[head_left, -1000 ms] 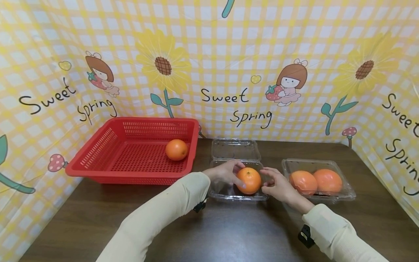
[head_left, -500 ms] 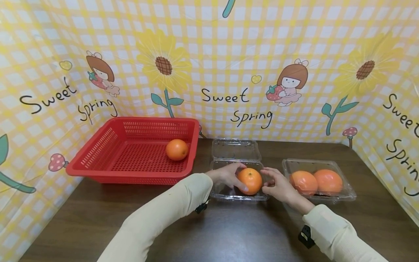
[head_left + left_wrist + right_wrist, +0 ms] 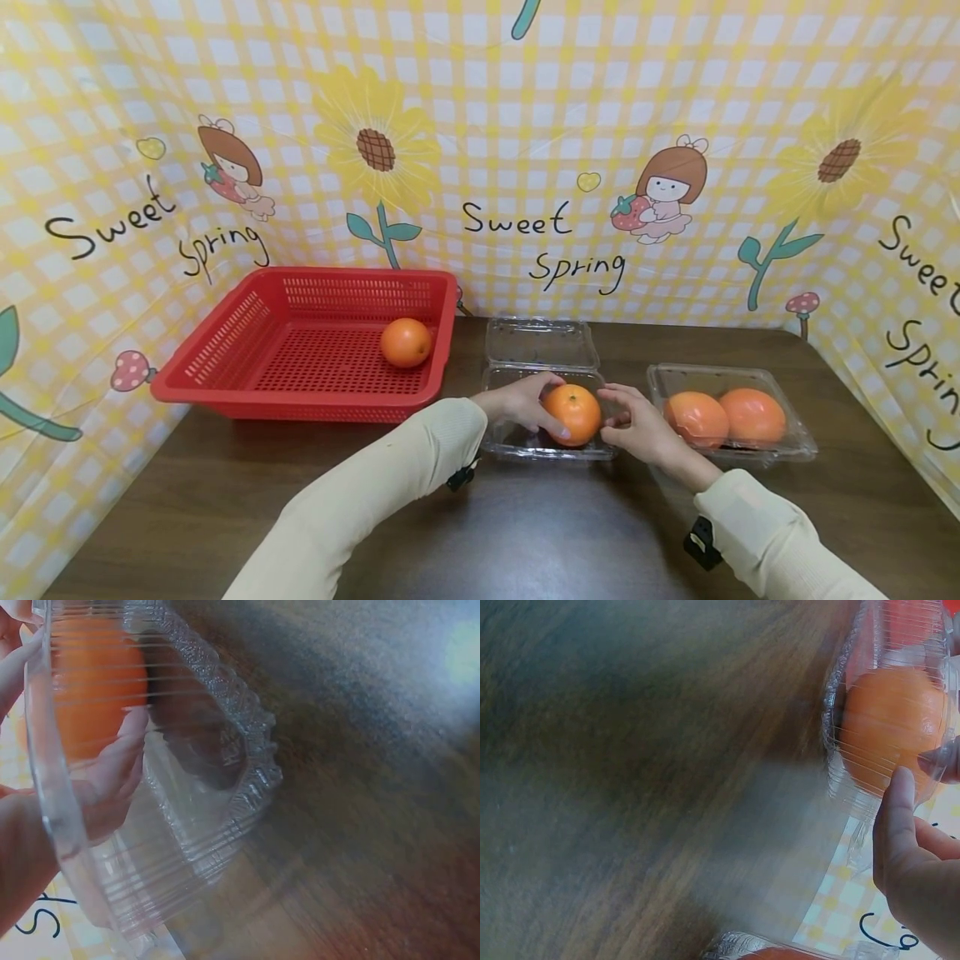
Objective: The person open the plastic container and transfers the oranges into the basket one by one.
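Observation:
My left hand [image 3: 521, 402] grips an orange [image 3: 573, 415], with thumb in front and fingers behind it. The fruit sits in the right half of an open clear plastic clamshell box [image 3: 510, 437], whose lid [image 3: 540, 343] lies folded back toward the wall. At the box's right rim, my right hand [image 3: 641, 429] holds the edge with thumb and fingers curved. Seen through the ribbed side in the right wrist view, the orange [image 3: 892, 724] is just beyond the thumb. The left wrist view shows the left fingers [image 3: 124, 761] through the plastic, under the orange [image 3: 97, 690].
A red plastic basket [image 3: 300, 398] stands at the left with one orange [image 3: 406, 342] in its right side. To the right, a closed clear box [image 3: 795, 442] contains two oranges [image 3: 723, 417]. A yellow checked cloth [image 3: 480, 125] hangs behind the brown table [image 3: 525, 533].
The left hand and its orange have shifted slightly to the right within the box. The right hand stays at the rim.

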A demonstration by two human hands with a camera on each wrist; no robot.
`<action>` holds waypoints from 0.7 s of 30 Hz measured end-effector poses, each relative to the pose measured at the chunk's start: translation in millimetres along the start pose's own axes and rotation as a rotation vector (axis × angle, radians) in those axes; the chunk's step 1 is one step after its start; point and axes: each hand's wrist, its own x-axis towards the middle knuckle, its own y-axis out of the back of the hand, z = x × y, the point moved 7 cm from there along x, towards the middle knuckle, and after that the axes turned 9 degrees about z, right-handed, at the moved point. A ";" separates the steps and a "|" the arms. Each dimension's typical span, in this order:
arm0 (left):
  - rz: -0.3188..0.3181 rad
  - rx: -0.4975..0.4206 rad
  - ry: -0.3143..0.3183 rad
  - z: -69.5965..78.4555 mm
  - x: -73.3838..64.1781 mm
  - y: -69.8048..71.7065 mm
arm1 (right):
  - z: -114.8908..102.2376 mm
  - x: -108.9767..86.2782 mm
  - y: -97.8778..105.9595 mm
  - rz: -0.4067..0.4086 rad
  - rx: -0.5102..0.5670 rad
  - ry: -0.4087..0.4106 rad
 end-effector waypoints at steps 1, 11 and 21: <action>0.000 0.001 -0.002 -0.1 0.0 0.5 | -0.3 -0.1 0.0 0.001 -0.001 0.002; 0.020 -0.010 -0.020 -0.3 1.7 7.9 | 1.1 0.0 0.8 0.008 -0.005 0.006; 0.054 -0.030 -0.037 0.7 -0.5 16.6 | 0.3 0.1 -0.8 0.015 0.000 0.028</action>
